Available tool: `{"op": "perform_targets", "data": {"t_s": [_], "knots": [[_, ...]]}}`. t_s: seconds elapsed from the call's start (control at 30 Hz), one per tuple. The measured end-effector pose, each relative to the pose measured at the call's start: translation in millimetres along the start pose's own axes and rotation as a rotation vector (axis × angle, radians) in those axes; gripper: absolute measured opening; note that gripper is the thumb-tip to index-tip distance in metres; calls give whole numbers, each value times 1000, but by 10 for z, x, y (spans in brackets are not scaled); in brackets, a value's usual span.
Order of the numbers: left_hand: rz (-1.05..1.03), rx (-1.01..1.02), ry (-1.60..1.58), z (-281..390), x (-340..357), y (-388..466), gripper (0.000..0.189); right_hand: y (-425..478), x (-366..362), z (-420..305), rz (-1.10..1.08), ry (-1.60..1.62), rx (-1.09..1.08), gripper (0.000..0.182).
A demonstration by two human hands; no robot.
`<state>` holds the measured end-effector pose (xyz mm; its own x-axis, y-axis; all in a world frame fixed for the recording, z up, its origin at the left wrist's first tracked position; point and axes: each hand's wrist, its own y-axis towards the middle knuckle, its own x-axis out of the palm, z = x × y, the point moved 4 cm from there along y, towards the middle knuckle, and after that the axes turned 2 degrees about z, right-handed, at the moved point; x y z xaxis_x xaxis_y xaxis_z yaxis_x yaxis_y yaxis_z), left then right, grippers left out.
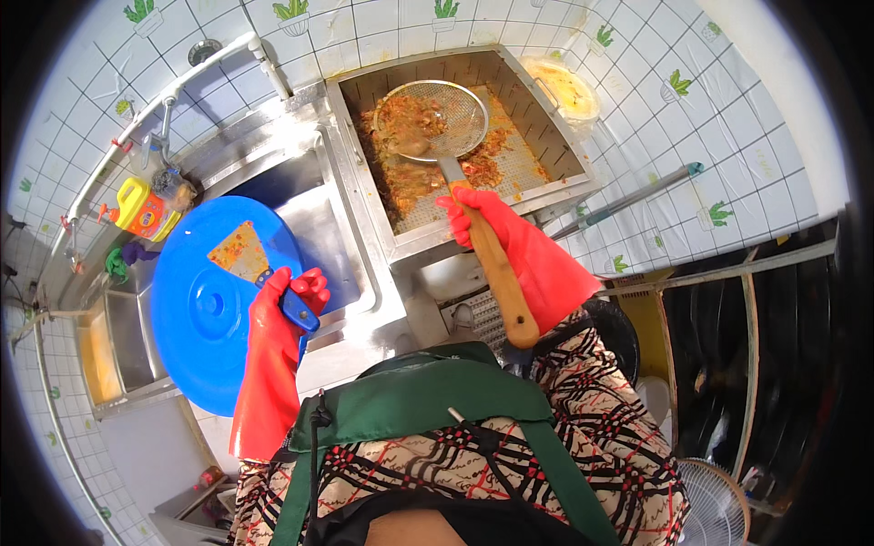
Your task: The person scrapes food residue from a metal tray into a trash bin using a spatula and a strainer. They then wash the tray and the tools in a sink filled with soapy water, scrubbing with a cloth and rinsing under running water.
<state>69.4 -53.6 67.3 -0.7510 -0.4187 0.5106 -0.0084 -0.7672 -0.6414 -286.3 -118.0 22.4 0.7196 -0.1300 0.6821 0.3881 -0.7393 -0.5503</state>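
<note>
My right hand (502,239), in a red rubber glove, grips the wooden handle of a wire mesh skimmer (468,126). The skimmer's round bowl holds wet orange-brown food scraps (410,126) and sits over a stainless steel box (580,181) with a perforated tray bottom. More scraps lie on that bottom, thickest along the left side. In my gloved left hand (283,300) is a scraper (242,254) with a blue handle, its wide metal blade smeared orange. The blade is above a large round blue plastic lid (191,348); whether it touches the lid I cannot tell.
The blue lid partly covers a stainless sink (341,263) left of the box. A yellow detergent jug (140,205) stands behind it, below a white pipe (177,82). A plastic tub (567,89) sits behind the box's right side. A pole (628,201) leans at right; a fan (713,505) stands lower right.
</note>
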Motion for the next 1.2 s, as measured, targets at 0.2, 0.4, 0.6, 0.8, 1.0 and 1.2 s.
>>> {"op": "perform_targets", "data": {"t_s": [0.2, 0.4, 0.6, 0.8, 1.0, 1.2], "knots": [[-58, -44, 42, -84, 3, 246, 46, -715, 34, 46, 7, 155, -17, 51], [-190, -138, 128, -162, 54, 572, 35, -1637, 198, 412, -114, 239, -184, 47], [-359, -173, 219, -157, 108, 812, 34, -2894, 449, 1029, 27, 470, -460, 50], [-402, -104, 322, -166, 216, 789, 42, -3903, 373, 1855, 76, 562, -661, 49], [-459, -176, 354, -385, 366, 647, 42, -4578, -19, 2994, 294, 644, -696, 46], [-446, -183, 404, -531, 456, 273, 34, -4588, -995, 3713, 937, 573, -415, 40]]}}
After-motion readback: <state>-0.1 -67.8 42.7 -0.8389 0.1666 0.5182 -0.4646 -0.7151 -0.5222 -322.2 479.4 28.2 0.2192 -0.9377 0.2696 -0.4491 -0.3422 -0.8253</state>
